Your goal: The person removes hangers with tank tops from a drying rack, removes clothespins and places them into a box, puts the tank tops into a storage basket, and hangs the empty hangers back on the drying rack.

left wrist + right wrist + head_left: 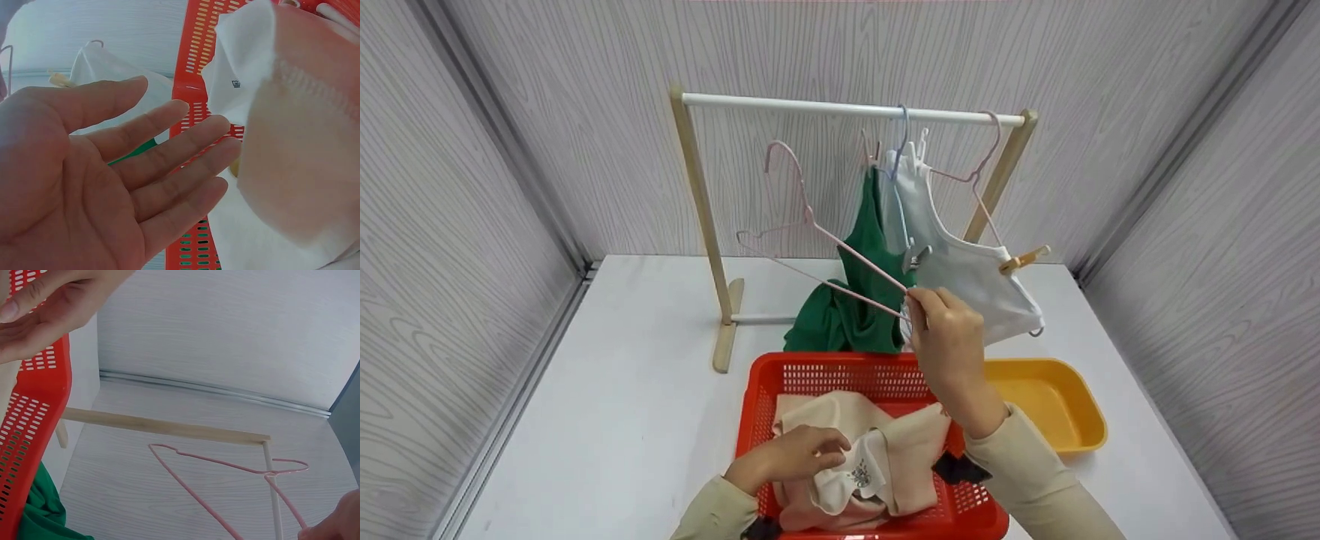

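Observation:
My right hand point(952, 345) pinches one lower corner of a pink clothes hanger point(860, 258) between thumb and fingers. The hanger carries no garment; its hook points up, in front of and below the rack's bar. In the right wrist view the pink hanger point(194, 494) stretches away from the fingertips. Over the red basket point(840, 359) is my left hand point(802, 454), fingers loosely bent and holding nothing. Beneath it lie beige cloth point(915, 457) and a white piece with a dark print point(861, 474). The left wrist view shows that hand point(112, 169) palm up, fingers spread.
A rack with a white bar point(825, 107) and wooden legs stands behind the basket. A green garment point(840, 322) and a white tank top point(975, 281) hang toward its right, with clothespins point(1020, 262) on them. Right of the basket sits a yellow tray point(1050, 409).

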A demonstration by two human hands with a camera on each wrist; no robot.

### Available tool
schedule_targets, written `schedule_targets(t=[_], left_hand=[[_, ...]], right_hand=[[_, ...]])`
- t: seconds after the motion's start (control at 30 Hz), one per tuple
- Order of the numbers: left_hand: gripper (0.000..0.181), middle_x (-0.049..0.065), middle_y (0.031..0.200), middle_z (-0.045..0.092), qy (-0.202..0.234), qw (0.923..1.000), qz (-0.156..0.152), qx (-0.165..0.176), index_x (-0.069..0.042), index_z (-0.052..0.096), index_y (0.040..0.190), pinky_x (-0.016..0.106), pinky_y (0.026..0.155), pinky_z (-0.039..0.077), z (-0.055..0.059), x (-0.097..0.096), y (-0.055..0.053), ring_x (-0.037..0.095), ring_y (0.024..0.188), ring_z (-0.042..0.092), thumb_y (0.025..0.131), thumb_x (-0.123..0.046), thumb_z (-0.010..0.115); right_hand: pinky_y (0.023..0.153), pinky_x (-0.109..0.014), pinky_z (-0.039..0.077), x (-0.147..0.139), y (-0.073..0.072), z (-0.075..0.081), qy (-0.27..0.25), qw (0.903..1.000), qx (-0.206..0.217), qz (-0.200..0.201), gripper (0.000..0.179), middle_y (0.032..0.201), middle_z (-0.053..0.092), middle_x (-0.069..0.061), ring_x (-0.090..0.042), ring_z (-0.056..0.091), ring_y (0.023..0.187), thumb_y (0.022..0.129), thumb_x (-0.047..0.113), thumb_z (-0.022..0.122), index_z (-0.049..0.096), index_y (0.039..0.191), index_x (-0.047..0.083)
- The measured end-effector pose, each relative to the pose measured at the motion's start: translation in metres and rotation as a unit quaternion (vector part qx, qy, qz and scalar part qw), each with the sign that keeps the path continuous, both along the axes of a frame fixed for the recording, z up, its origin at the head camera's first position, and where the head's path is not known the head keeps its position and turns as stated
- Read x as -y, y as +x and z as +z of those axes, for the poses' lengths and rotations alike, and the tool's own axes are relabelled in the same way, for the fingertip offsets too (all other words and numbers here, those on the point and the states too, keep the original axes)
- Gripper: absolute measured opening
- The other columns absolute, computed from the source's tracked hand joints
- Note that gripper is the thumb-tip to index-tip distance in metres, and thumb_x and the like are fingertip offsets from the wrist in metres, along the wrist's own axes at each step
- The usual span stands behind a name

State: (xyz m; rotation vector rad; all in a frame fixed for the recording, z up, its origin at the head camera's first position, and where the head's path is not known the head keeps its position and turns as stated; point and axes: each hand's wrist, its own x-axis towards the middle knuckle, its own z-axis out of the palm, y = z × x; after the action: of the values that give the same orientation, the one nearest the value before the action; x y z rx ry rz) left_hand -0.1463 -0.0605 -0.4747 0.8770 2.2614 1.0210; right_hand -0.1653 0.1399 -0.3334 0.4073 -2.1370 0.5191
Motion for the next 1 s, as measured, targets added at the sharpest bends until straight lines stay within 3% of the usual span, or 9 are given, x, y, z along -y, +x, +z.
schedule_targets(t=[0.17,0.4,0.67,1.0], left_hand=[[0.030,0.015,0.115,0.070,0.015,0.9998,-0.001,0.014,-0.001,0.062,0.118,0.040,0.095,0.054,-0.002,0.001,0.001,0.025,0.104,0.065,0.099,-0.021,0.053],[0.029,0.014,0.113,0.070,0.018,0.9997,-0.004,0.015,0.000,0.062,0.117,0.032,0.092,0.055,-0.005,-0.002,0.002,0.024,0.102,0.066,0.099,-0.021,0.053],[0.028,0.015,0.110,0.071,0.019,0.9998,0.003,0.009,0.001,0.063,0.115,0.029,0.089,0.054,-0.008,-0.002,0.003,0.024,0.102,0.067,0.098,-0.020,0.054],[0.028,0.015,0.112,0.070,0.013,0.9997,0.010,0.016,0.000,0.063,0.116,0.037,0.092,0.055,-0.006,-0.001,0.004,0.026,0.103,0.066,0.098,-0.019,0.055]], right_hand=[[0.062,-0.034,0.059,0.012,-0.011,0.011,-0.013,0.9998,0.008,-0.015,0.008,0.073,0.067,-0.016,-0.027,0.064,0.062,0.087,0.003,0.068,0.070,0.087,-0.004],[0.066,-0.035,0.060,0.031,-0.029,0.018,-0.058,0.9973,0.036,-0.026,0.012,0.077,0.067,-0.019,-0.028,0.065,0.067,0.091,0.005,0.063,0.069,0.091,-0.005],[0.068,-0.036,0.059,0.051,-0.048,0.015,-0.076,0.9947,0.064,-0.028,0.013,0.082,0.069,-0.019,-0.029,0.066,0.072,0.093,0.005,0.060,0.069,0.093,-0.004],[0.065,-0.034,0.059,0.067,-0.062,0.005,-0.077,0.9939,0.077,-0.015,0.016,0.083,0.067,-0.019,-0.028,0.067,0.072,0.095,0.004,0.056,0.068,0.096,-0.005]])
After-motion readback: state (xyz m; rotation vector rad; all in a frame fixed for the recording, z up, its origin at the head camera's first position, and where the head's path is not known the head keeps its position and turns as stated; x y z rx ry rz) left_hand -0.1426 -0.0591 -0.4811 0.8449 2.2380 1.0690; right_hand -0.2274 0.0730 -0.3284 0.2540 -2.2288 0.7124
